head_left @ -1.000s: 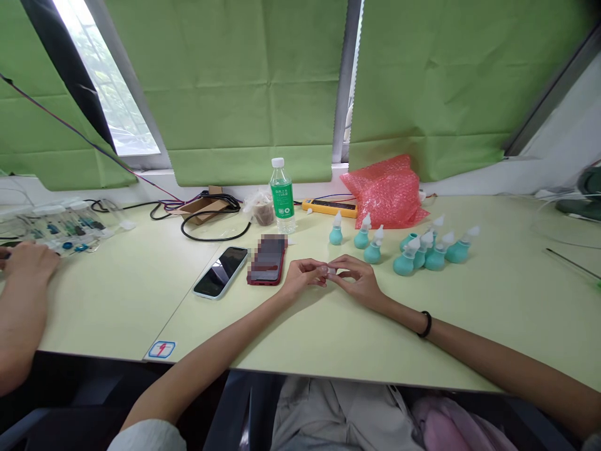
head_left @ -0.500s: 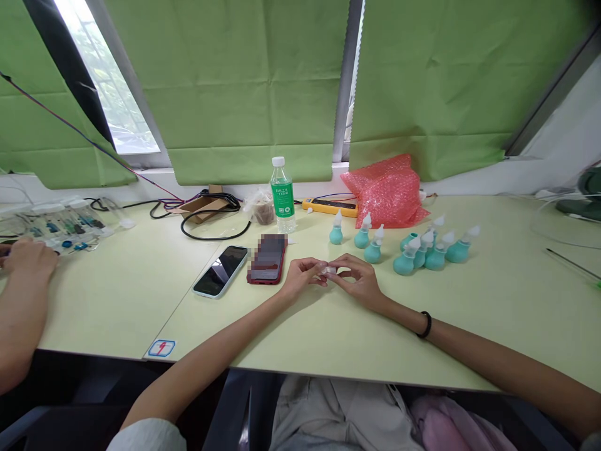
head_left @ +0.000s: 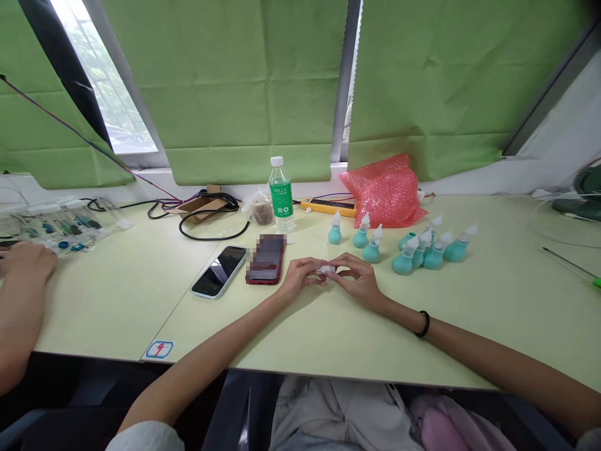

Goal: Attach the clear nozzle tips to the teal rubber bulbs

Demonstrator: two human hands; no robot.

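Between the fingertips of both hands is a small whitish translucent piece (head_left: 326, 269), mostly covered by the fingers; its exact kind I cannot make out. My left hand (head_left: 300, 277) pinches it from the left, and my right hand (head_left: 359, 279) grips it from the right. Beyond the hands stand teal squeeze bulbs with clear pointed nozzles, among them one upright bulb (head_left: 335, 233) and a nearer one (head_left: 371, 250). Several more form a cluster (head_left: 434, 255) to the right, where one teal bulb (head_left: 407, 240) shows no nozzle.
Two phones, one pale-cased (head_left: 220, 272) and one red-cased (head_left: 267, 260), lie left of my hands. Behind are a water bottle (head_left: 282, 203), a yellow tool (head_left: 328, 207) and a pink bubble-wrap bag (head_left: 387, 194). Another person's hand (head_left: 30, 263) is at far left; a screwdriver (head_left: 570, 267) lies right.
Both hands stay in nearly the same place with the whitish piece between them. The view has shifted very slightly; the objects on the table stay put.
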